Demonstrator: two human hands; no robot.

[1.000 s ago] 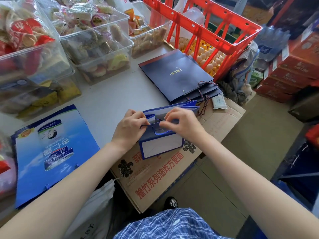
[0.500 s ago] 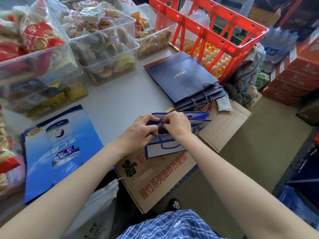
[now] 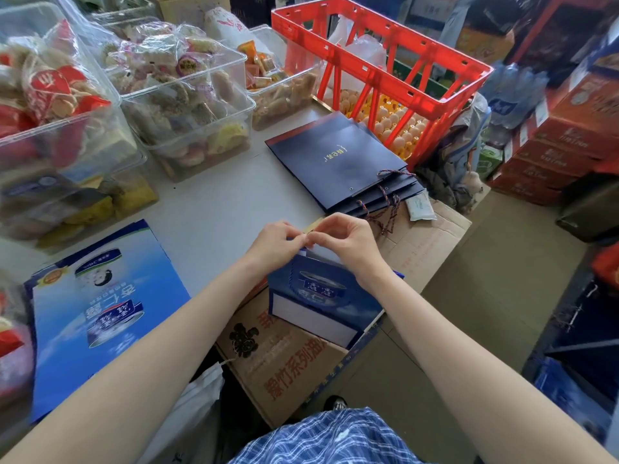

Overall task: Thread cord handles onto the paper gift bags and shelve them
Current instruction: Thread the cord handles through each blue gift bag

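Raised since before, both hands (image 3: 311,242) pinch the blue bag's (image 3: 321,296) rim.

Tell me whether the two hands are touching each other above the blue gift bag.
Touching. In the head view the left hand and right hand meet at their fingertips, no gap showing between them, just above the top edge of the blue gift bag.

We see a pale grey table (image 3: 201,209) carrying clear plastic bins (image 3: 187,105) of wrapped snacks. A red crate (image 3: 402,61) stands over trays of eggs (image 3: 398,128). Flattened cardboard (image 3: 288,363) overhangs the table edge. Tan floor (image 3: 495,296) on the right, stacked red cartons (image 3: 562,142) and shrink-wrapped water bottles (image 3: 512,95) beyond it. Soft daylight.
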